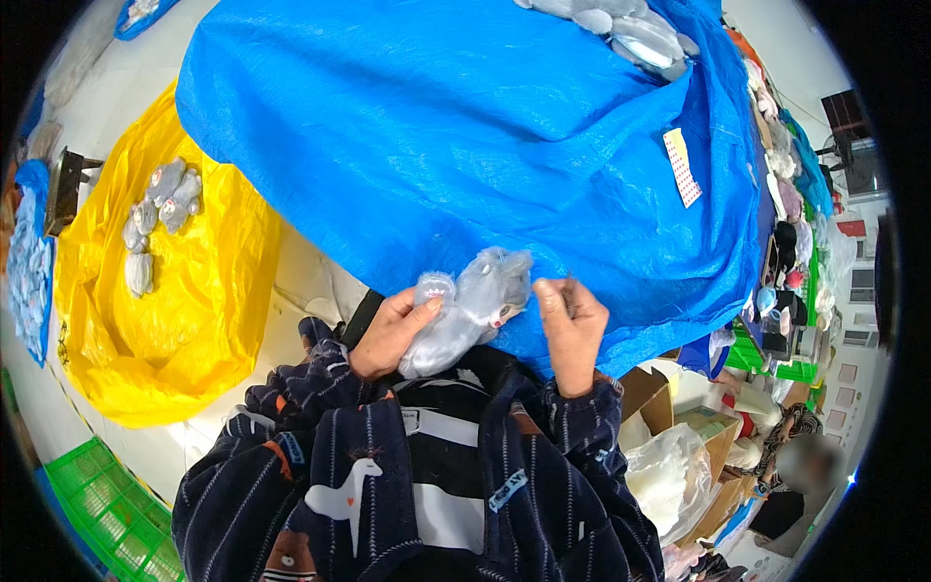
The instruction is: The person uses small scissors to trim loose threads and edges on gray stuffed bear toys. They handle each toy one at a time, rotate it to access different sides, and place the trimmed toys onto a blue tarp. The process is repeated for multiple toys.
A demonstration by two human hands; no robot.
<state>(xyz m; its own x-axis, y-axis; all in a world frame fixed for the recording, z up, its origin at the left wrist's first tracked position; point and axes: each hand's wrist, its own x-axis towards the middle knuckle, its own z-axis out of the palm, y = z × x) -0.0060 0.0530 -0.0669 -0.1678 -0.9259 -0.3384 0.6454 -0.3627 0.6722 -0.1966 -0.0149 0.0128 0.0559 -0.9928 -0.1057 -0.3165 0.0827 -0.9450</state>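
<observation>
A fluffy grey plush toy (pixel 449 325) with a face on its head lies tilted above my lap, at the near edge of a blue plastic sheet (pixel 427 126). My left hand (pixel 390 335) is closed on the toy's left side, the thumb pressed against a rounded foot with small markings. Just right of the toy's head, my right hand (pixel 574 335) is raised with thumb and fingers pinched together. Whatever sits in that pinch is too small to make out. A pale strip with rows of red marks (pixel 682 168) rests on the sheet at the right.
More grey plush toys (pixel 635 34) lie at the sheet's far edge. At left, a yellow plastic sheet (pixel 194 310) holds several grey plush toys (pixel 175 194). Green crates (pixel 107 509) stand at lower left. Near right are a cardboard box (pixel 648 396) and a clear plastic bag (pixel 674 475).
</observation>
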